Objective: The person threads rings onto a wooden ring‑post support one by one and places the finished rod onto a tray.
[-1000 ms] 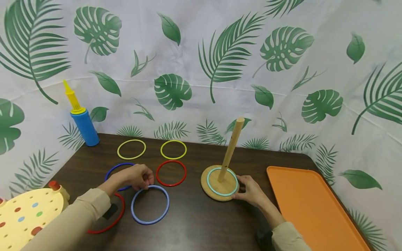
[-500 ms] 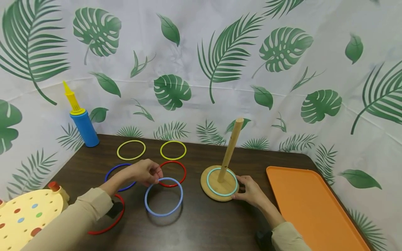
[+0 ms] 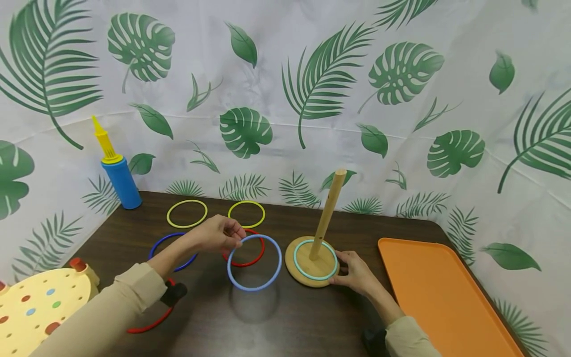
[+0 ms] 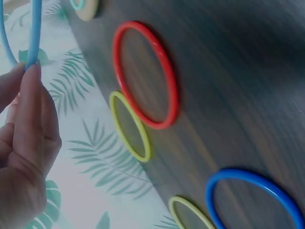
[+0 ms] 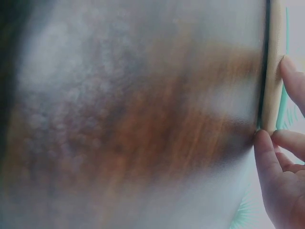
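Observation:
My left hand [image 3: 218, 234] pinches the top left part of a light blue ring [image 3: 254, 289] between thumb and fingers. The ring hangs tilted above the dark table, its shadow below it, left of a wooden ring stand [image 3: 327, 218]. In the left wrist view, the fingertips meet on the light blue ring [image 4: 34, 33]. A mint green ring [image 3: 314, 279] lies round the post on the stand's round base. My right hand [image 3: 357, 272] grips the right rim of that base, thumb and fingers spread along it. The right wrist view shows fingertips against the wooden edge [image 5: 273, 71].
Behind the held ring lies a red ring [image 3: 243, 265]. Two yellow rings [image 3: 247, 227] [image 3: 187, 226], a dark blue ring [image 3: 153, 245] and another red ring [image 3: 151, 326] lie further left. An orange tray [image 3: 437, 292], a blue pump [image 3: 122, 183] and a pegged yellow board [image 3: 40, 307] flank them.
My left hand has lifted the light blue ring off the table and carried it right, towards the stand. My right hand stays on the base.

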### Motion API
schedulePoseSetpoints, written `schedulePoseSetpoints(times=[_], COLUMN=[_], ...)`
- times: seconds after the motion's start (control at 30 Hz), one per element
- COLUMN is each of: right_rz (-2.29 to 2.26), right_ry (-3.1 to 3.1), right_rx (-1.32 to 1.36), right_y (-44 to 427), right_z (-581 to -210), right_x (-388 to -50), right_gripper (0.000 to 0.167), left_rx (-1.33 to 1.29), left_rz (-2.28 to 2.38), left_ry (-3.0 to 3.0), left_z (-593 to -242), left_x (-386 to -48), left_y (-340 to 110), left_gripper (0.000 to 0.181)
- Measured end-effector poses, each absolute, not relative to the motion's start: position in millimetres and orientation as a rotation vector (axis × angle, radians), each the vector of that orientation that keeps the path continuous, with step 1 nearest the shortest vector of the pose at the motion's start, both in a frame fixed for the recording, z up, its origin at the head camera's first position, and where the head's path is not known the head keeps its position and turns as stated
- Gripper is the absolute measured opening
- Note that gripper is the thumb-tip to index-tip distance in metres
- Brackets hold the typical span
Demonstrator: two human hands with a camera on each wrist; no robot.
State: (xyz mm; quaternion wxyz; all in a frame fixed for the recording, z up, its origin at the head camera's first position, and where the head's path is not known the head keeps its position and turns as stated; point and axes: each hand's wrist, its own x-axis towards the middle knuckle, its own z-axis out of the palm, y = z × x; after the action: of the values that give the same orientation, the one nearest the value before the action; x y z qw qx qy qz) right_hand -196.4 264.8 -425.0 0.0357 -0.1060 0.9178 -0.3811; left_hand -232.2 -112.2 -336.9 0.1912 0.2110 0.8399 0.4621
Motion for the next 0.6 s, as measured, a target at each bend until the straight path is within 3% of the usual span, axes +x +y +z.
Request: schedulePoseSetpoints(times=[0.6], right_rz=[-1.182], right_ry=[2.828], right_rx=[-0.367], right_y=[265.3], right_z=[-425.5], right_x=[-197.4], right_gripper=[0.075], left_rx=[0.564], left_rz=[1.590], left_ry=[2.279], left_z=[-303.6], left_x=[-227.6], left_y=[-83.6], left_gripper=[0.022])
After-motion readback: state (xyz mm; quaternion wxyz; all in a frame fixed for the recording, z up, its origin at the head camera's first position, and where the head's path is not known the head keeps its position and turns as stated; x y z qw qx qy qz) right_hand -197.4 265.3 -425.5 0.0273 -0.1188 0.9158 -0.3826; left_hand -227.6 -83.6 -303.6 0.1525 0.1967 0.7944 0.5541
